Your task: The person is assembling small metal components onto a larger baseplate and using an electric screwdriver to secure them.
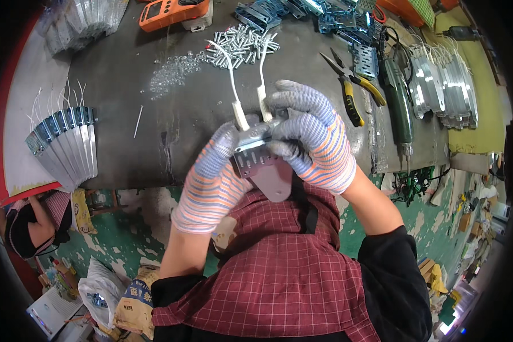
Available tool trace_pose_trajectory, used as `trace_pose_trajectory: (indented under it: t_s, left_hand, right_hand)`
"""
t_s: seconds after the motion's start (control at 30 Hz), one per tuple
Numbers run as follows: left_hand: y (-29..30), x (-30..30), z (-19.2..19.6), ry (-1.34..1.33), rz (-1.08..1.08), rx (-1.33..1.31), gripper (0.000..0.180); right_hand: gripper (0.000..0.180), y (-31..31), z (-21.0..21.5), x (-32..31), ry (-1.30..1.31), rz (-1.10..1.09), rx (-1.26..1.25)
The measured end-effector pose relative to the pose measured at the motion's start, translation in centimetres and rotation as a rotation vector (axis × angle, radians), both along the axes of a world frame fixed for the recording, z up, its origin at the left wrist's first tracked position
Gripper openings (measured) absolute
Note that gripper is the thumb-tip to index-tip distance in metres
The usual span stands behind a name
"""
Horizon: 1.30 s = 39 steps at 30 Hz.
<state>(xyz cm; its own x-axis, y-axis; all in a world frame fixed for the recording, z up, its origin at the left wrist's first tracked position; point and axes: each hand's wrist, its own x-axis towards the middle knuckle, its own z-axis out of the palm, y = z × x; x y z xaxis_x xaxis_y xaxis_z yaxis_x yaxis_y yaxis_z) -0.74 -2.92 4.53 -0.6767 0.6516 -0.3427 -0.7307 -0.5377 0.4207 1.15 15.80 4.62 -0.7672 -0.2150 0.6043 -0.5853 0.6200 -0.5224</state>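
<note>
Both of my hands wear striped knit gloves and hold one metal plate [274, 183] in front of my apron. It has a rounded lower end with a hole, a slotted bracket [255, 162] across its upper part, and two white sleeved wires [237, 108] rising from the top. My left hand [212, 171] is closed on the left edge of the bracket. The fingers of my right hand [319, 134] curl over the top right corner, beside the base of the right wire. What lies under those fingertips is hidden.
Beyond my hands lie a pile of screws [242, 47] and small clear beads [174, 73]. Pliers [353, 85] and a green power screwdriver [398, 102] rest to the right, near stacked plates [444, 85]. Bracketed plates [68, 145] fan out at left; loose brackets [347, 23] lie at the back.
</note>
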Motion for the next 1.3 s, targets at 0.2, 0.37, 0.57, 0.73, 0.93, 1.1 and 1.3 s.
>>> trace_pose_trajectory:
  t_s: [0.2,0.37,0.57,0.73,0.93,1.1,1.3]
  left_hand:
    - [0.2,3.3,-2.8,0.216,0.097,-0.168,0.063]
    - [0.7,3.9,-4.7,-0.062,0.008,0.025,0.036]
    - [1.5,3.7,-1.7,0.12,-0.093,0.014,0.055]
    - [1.7,3.7,-2.7,0.147,-0.021,-0.086,0.053]
    - [1.7,3.0,-3.0,0.129,-0.061,-0.065,0.045]
    - [1.6,2.6,-2.5,0.087,0.006,-0.046,0.043]
    - [-3.0,0.4,-4.8,-0.12,0.08,0.073,0.06]
  right_hand:
    - [0.019,0.1,-0.4,0.3,-0.075,-0.089,-0.152]
    - [0.021,-0.3,0.6,1.0,-0.08,-0.053,-0.053]
    - [0.019,0.7,0.1,0.4,-0.041,-0.118,-0.108]
    - [0.015,0.5,-0.2,0.5,-0.086,-0.156,-0.144]
    - [0.018,0.4,-1.4,-0.5,-0.048,-0.169,-0.191]
    - [0.017,0.0,-1.8,-1.4,-0.037,-0.131,-0.18]
    - [0.018,1.4,-0.9,-5.6,-0.133,-0.262,0.014]
